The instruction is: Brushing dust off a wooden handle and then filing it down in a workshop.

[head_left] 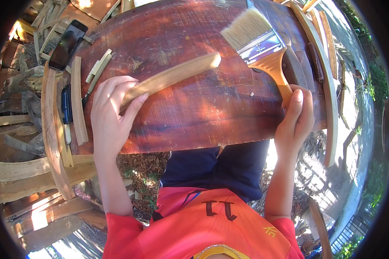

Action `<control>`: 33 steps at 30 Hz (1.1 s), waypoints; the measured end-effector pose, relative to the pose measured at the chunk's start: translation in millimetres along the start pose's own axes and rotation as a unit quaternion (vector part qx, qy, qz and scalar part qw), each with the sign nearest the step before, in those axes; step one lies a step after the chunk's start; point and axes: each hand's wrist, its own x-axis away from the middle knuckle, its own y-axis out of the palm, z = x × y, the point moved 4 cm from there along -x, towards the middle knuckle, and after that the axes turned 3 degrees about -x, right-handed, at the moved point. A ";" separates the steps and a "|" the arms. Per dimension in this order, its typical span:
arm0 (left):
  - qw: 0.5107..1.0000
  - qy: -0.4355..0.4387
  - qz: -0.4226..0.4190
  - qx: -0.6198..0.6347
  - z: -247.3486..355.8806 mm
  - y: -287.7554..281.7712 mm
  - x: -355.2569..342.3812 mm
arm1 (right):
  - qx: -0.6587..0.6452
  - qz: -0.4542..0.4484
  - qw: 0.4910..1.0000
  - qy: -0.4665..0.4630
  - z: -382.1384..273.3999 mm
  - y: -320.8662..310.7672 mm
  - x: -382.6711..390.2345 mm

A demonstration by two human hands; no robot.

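My left hand [115,108] is closed around the near end of a pale wooden stick [177,75], which slants up to the right above the reddish-brown table [181,118]. On the right, my right hand [296,116] grips the orange handle of a wide paintbrush [263,47]. Its light bristles point up and to the left, away from me, and a shiny metal band joins them to the handle. Stick and brush are apart, with a gap between the stick's far end and the bristles. A dark, curved wooden piece [294,64] lies just behind the brush handle.
Left of my left hand lie a pale slim tool [98,71], a wooden strip [78,101], a dark blue tool [66,103] and a phone [68,44]. Long wooden strips [320,47] run along the table's right edge. Piled wood scraps [26,172] fill the left side.
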 end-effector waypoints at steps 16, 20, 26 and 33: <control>1.000 0.013 0.004 0.005 6.3 -7.8 -6.3 | -0.010 0.005 1.000 0.000 0.2 0.0 0.1; 0.999 0.036 0.000 -0.006 3.3 -5.5 -11.4 | 0.000 -0.006 1.000 0.006 0.0 -0.1 -0.6; 0.996 -0.022 0.046 0.076 -7.9 -8.0 0.3 | -0.011 -0.006 1.000 0.009 1.9 0.2 0.0; 0.986 -0.048 0.084 0.134 -12.5 -12.6 4.6 | -0.004 0.010 1.000 0.010 3.3 0.3 0.4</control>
